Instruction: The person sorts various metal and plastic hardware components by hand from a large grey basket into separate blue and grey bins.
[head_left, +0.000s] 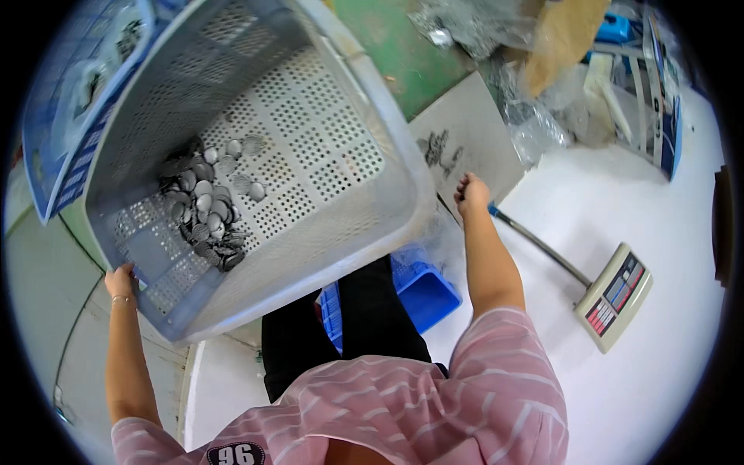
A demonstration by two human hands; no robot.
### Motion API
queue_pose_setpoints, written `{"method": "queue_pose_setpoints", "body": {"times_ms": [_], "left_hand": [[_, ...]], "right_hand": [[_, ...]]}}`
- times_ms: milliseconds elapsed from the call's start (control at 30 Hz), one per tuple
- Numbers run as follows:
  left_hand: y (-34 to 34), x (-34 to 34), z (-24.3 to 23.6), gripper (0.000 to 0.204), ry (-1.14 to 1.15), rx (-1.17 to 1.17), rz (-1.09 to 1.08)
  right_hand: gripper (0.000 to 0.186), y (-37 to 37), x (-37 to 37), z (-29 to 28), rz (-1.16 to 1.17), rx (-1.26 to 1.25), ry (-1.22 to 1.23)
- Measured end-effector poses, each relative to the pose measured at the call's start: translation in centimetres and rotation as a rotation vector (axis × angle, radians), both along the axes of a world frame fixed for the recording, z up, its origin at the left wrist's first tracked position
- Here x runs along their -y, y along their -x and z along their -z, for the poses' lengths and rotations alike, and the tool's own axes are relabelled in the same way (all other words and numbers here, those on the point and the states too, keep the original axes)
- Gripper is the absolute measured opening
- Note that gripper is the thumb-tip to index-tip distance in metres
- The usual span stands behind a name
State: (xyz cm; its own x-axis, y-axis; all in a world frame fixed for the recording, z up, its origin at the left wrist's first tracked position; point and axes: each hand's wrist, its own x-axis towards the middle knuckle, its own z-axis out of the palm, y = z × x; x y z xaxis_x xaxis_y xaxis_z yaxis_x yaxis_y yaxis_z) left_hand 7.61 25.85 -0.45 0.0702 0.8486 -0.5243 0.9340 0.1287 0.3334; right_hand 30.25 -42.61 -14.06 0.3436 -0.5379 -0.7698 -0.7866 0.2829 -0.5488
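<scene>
A large grey plastic crate [310, 267] with a perforated base fills the left and middle of the view, tilted. Many round, flat metal discs [203, 190] lie heaped toward its left side. My left hand [120, 280] is closed on the crate's lower left edge. To the right of the crate, my right hand [471, 192] has curled fingers; whatever they hold, if anything, is hidden. It hovers over or beside the flat grey platform [492, 124] of a weighing scale, where small dark metal pieces [439, 149] lie in a loose group.
A pole joins the platform to the scale's display [612, 297] at right. Clear plastic bags [535, 116] and brown paper [566, 43] lie at the far right. A blue bin [428, 298] stands by my legs; a blue basket [50, 167] borders the crate at left.
</scene>
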Motion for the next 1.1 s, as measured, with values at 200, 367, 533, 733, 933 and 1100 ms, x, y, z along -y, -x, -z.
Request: {"method": "queue_pose_setpoints", "body": {"times_ms": [200, 367, 533, 733, 933, 1100], "left_hand": [[-2.0, 2.4, 0.6, 0.013, -0.013, 0.053, 0.094], [-2.4, 2.5, -0.7, 0.023, -0.064, -0.146, 0.077], [-1.7, 1.9, 0.5, 0.035, -0.114, -0.286, 0.224], [-2.8, 2.9, -1.2, 0.035, -0.102, -0.268, 0.167], [-2.7, 3.0, -1.4, 0.036, -0.061, -0.308, 0.127], [-3.0, 3.0, -1.6, 0.035, -0.035, -0.281, 0.126]], "right_hand": [[0.007, -8.7, -13.6, -18.8, -0.518, 0.874, -0.077], [0.016, -11.3, -31.3, -25.2, -1.552, 0.665, -0.182], [0.019, -9.7, -43.3, -12.4, -2.477, 0.371, 0.256], [0.036, -4.6, -42.1, 1.3, -2.496, -0.008, 0.598], [0.051, -2.6, -39.1, 1.5, -2.384, 0.156, 0.584], [0.031, -2.7, -40.1, 2.6, -2.202, 0.282, 0.527]]}}
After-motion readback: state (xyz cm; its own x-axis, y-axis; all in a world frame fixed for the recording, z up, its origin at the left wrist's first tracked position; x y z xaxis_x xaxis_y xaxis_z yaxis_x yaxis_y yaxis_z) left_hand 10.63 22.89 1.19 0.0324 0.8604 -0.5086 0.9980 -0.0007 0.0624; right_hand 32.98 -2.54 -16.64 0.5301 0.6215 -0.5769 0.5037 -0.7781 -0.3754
